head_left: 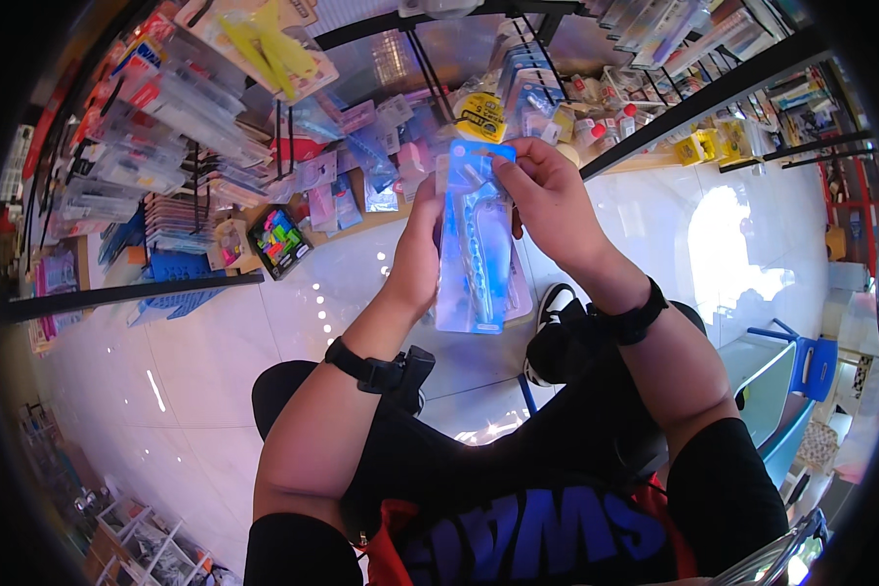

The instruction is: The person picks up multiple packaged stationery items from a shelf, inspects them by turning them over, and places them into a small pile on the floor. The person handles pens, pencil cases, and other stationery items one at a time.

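Observation:
In front of me a blue blister pack (474, 264) stands roughly upright between both hands, with a long, slim, light-blue item under its clear plastic; its exact kind I cannot make out. My left hand (420, 249) grips the pack along its left edge, the fingers mostly hidden behind it. With thumb and bent fingers, my right hand (557, 205) pinches the upper right corner near the hanging hole. Behind the pack, the edge of a second clear package shows at the lower right. A yellow-and-black package (481, 115) hangs just beyond the pack's top.
Packaged goods hang on black hooks (430, 68) ahead and to the left. A black box of colourful small pieces (279, 240) stands at the shelf's edge. Black rails (137, 296) cross on both sides. A blue chair (813, 366) is at the right, and a white rack (156, 532) lower left.

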A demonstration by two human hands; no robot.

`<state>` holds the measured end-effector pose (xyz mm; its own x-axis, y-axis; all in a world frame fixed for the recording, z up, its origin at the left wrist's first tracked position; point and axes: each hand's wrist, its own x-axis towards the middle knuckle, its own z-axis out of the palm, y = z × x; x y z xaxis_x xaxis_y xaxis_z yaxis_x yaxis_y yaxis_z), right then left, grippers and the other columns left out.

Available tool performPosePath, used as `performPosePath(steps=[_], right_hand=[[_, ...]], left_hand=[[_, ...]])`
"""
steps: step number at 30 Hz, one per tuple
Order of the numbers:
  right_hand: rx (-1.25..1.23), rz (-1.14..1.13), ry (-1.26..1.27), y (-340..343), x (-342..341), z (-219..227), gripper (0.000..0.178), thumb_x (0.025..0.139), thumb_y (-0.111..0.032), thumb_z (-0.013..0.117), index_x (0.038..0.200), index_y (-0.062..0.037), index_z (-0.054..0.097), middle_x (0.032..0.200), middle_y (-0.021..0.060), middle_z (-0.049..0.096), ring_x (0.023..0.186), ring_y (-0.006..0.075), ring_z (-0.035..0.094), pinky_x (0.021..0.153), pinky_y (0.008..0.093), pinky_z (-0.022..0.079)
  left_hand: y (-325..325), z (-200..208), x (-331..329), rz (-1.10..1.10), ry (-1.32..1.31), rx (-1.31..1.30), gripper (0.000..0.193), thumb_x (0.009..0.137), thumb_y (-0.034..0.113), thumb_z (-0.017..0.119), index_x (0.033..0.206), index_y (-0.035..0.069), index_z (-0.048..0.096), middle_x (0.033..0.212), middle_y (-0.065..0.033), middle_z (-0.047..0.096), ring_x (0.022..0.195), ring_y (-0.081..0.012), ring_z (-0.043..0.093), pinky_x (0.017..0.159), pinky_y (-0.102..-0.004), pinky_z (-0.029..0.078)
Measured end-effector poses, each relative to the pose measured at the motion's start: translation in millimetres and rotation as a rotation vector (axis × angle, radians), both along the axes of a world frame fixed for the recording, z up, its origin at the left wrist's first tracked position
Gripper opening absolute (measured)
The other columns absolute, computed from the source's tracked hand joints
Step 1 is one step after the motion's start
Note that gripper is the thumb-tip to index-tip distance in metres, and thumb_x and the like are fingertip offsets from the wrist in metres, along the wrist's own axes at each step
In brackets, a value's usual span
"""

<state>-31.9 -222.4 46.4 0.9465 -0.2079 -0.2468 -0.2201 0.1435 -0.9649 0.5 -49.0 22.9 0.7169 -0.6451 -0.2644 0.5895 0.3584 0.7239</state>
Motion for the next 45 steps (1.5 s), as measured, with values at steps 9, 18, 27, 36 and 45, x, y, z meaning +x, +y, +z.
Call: performPosePath(steps=[9,18,27,36,45], right_hand=[[-0.171,-0.141,-0.097,-13,1,-14,0.022,0.108,-0.013,0.063,0.124,0.0016,0.064,0.102,0.0017,0.072,0.089,0.0040,0.063,0.078,0.0208,0.049],[-0.052,-0.250,-0.207,-12,2,-15,0.029,0.106,-0.020,0.064,0.129,-0.0026,0.063,0.112,0.0046,0.066,0.102,0.0101,0.059,0.089,0.0268,0.049],[0.127,-0.099,-0.290,0,-6,-5,0.056,0.109,-0.024,0.057,0.159,-0.0084,0.037,0.153,0.0106,0.044,0.143,0.0211,0.042,0.121,0.0343,0.030],[0.024,0.044,-0.287,23,-12,-6,0.061,0.113,-0.030,0.052,0.164,-0.0048,0.030,0.159,0.0132,0.039,0.148,0.0226,0.037,0.124,0.0365,0.028],[0.103,0.210,-0.233,57,8,-15,0.062,0.114,-0.032,0.050,0.166,-0.0061,0.028,0.163,0.0125,0.037,0.149,0.0205,0.036,0.123,0.0345,0.029]], left_hand=[[-25,-8,1,0.037,-0.156,0.090,0.067,0.105,0.033,0.071,0.155,0.009,0.034,0.139,-0.0089,0.059,0.127,-0.0155,0.059,0.106,-0.0339,0.051],[-36,-9,11,-0.005,-0.226,0.072,0.076,0.099,0.010,0.072,0.160,0.008,0.026,0.145,-0.0124,0.055,0.132,-0.0220,0.058,0.107,-0.0370,0.052],[-36,-5,2,0.115,-0.191,0.038,0.099,0.098,0.007,0.071,0.169,0.015,0.003,0.154,-0.0174,0.047,0.137,-0.0263,0.055,0.110,-0.0402,0.050],[-9,7,1,-0.004,0.076,0.029,0.078,0.095,0.007,0.075,0.159,0.013,0.030,0.144,-0.0108,0.057,0.132,-0.0231,0.059,0.105,-0.0385,0.053],[31,0,5,0.110,0.004,0.177,0.075,0.090,0.006,0.074,0.153,0.007,0.034,0.132,-0.0121,0.063,0.115,-0.0210,0.068,0.092,-0.0359,0.058]])
